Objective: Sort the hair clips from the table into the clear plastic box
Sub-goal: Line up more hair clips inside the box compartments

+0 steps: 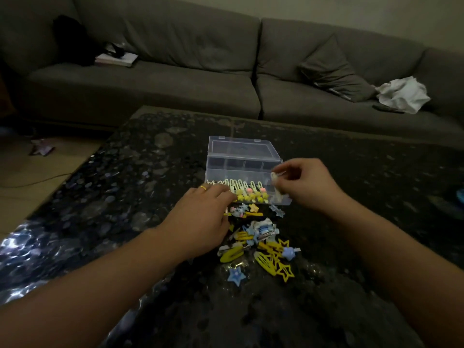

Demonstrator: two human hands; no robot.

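I'm seeing open dark speckled bench at three o'clock of the clear plastic box; my right hand is pinching a pale hair clip over its edge, left hand fingers curled, grip unclear.

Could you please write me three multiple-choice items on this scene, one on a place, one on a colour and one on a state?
1. Where does the loose pile of clips lie?
A. on the sofa
B. on the table, nearer the person than the box
C. on the floor

2. What colour is the outlined star clip at the pile's near edge?
A. yellow
B. red
C. green

3. How is the box?
A. shut
B. lid open, a row of clips inside
C. upside down

Key: 1 B, the pile sits on the dark table in front of the box. 2 A, it shows yellow. 3 B, the lid stands back and clips line the front.
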